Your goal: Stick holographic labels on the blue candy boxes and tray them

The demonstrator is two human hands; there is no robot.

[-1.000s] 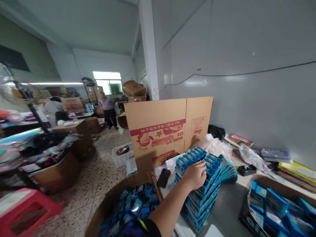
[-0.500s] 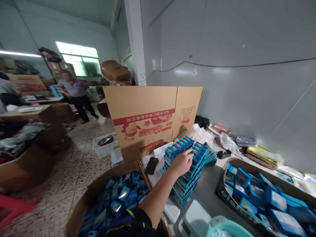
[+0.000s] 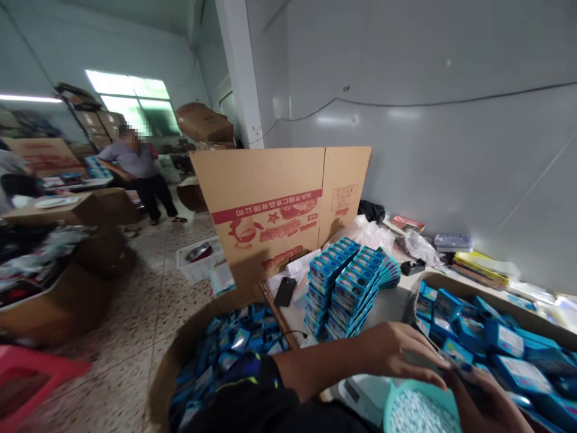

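A worker's left hand [image 3: 401, 349] and right hand [image 3: 491, 397] meet at the lower right of the frame, over the teal bowl [image 3: 391, 409] of white pellets [image 3: 419, 412] and beside a carton [image 3: 455, 284] of loose blue boxes [image 3: 505, 340]. The left fingers bend forward, thumb set apart from them; blur and overlap hide the tips, so whether they grip anything cannot be told. The right hand is dark and smeared, its hold unreadable.

At center, 2 stacks of printed blue boxes [image 3: 354, 285] stand on the gray worktable [image 3: 396, 310], touched by neither hand. A smartphone [image 3: 285, 291] lies just left of them; 1 co-worker [image 3: 144, 165] stands at the upper left.

The step in hand appears to be close, 2-handed handling between bowl and carton. The next move likely calls for a sure grip and clearance above the bowl's rim.
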